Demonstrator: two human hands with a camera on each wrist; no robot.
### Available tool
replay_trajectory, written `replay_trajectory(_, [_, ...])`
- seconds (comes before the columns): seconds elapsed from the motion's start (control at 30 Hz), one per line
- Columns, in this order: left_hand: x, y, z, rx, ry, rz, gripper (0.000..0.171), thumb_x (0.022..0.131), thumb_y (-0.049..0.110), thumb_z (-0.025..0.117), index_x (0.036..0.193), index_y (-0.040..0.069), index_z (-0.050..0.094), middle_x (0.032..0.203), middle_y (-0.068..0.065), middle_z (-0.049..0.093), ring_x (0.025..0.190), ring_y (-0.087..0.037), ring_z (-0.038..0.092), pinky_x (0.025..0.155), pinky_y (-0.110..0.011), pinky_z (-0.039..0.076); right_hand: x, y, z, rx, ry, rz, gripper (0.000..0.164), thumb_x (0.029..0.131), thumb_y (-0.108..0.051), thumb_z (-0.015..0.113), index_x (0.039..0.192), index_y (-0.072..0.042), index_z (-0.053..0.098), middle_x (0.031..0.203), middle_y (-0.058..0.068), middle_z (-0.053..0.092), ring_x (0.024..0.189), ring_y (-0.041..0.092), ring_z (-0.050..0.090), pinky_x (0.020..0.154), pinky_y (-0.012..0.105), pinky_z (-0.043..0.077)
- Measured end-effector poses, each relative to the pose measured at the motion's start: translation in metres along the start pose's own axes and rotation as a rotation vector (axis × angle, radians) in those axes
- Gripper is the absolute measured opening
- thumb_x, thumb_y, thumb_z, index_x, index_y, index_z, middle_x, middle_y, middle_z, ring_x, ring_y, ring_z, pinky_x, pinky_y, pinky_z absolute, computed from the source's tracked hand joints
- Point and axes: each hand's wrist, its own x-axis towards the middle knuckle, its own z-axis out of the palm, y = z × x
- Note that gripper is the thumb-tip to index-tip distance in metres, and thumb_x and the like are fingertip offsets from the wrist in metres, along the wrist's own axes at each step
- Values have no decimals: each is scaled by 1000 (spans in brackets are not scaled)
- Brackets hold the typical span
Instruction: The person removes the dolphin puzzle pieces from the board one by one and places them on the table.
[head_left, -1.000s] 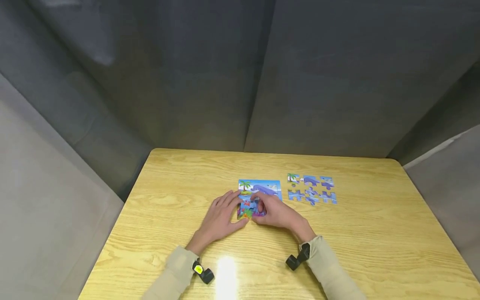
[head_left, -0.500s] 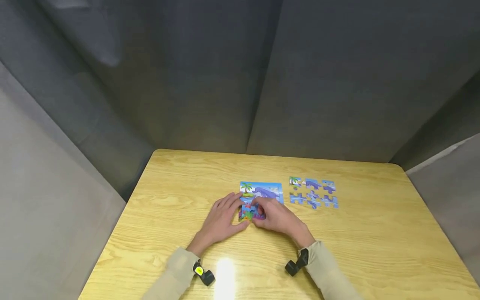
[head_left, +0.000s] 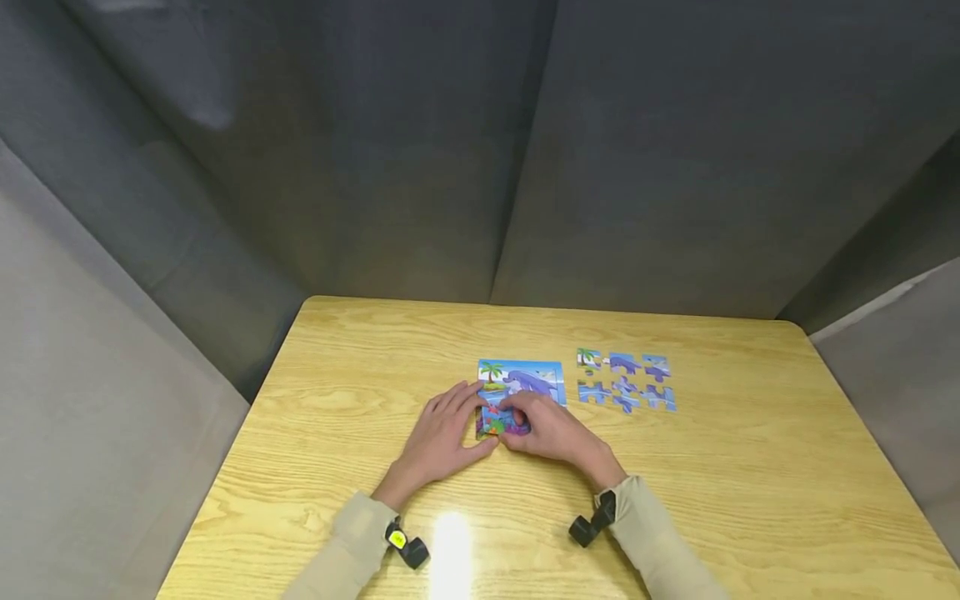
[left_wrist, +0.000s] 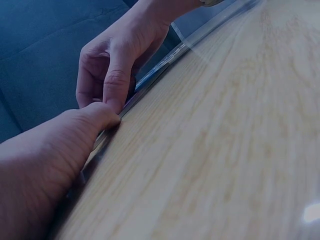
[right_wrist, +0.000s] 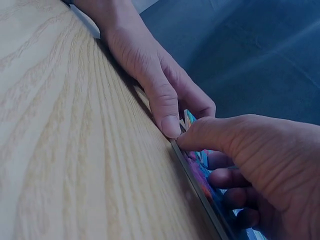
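A dolphin jigsaw board lies on the wooden table, with a palm tree, sea and coral in its picture. Along its left side rests my left hand, fingers extended over the edge and thumb at the front corner. My right hand reaches in from the right, curled over the lower part. Thumb and forefinger pinch a colourful jigsaw piece at the lower left. In the right wrist view the piece stands slightly raised behind the two thumbs, which nearly meet at the board's front edge. My right palm hides the lower right of the board.
Right of the board, loose jigsaw pieces lie in two rows, face up. The wooden table ends at a dark grey curtain behind, with pale panels on both sides.
The right thumb and forefinger have shifted slightly left with the piece, closer to the left hand. The left hand stays in place on the board. The loose pieces lie as before.
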Motion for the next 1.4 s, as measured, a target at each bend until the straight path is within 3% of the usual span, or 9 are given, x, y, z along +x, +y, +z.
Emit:
replay_trajectory(0.2, [0, -1, 0, -1, 7, -14, 84, 97, 72, 52, 160, 17, 40, 169, 1, 33, 157, -25, 28, 120, -55, 32, 0, 1, -1, -30, 70, -39, 38, 81, -31, 87, 112, -13, 73, 84, -4, 58, 71, 6, 48, 61, 23, 44])
replay_trajectory(0.4, [0, 0, 2, 18, -11, -16, 82, 97, 72, 51, 160, 20, 41, 169, 1, 33, 157, -24, 27, 119, -55, 33, -4, 1, -4, -66, 113, -72, 38, 78, -33, 87, 107, -15, 70, 93, -4, 59, 80, 9, 52, 68, 26, 48])
replay_trajectory(0.7, [-1, 0, 3, 12, -26, -25, 84, 98, 69, 53, 163, 19, 36, 171, -2, 28, 157, -23, 28, 120, -53, 32, -25, 10, -14, -23, 72, 18, 36, 80, -30, 83, 109, -15, 68, 91, 0, 62, 74, 10, 52, 66, 26, 46])
replay_trajectory(0.93, [-1, 0, 0, 31, -9, -18, 88, 97, 67, 54, 164, 13, 33, 171, -5, 29, 157, -25, 28, 121, -53, 32, -47, 25, -26, -13, 95, 69, 35, 81, -28, 83, 110, -15, 68, 89, -1, 61, 69, 8, 50, 66, 26, 46])
replay_trajectory(1.4, [-3, 2, 0, 24, -4, -17, 86, 101, 67, 47, 165, 12, 31, 172, -5, 26, 159, -30, 21, 126, -52, 22, -83, 49, -54, -42, 99, 103, 33, 80, -21, 86, 106, -11, 67, 79, 1, 58, 66, 7, 46, 64, 25, 42])
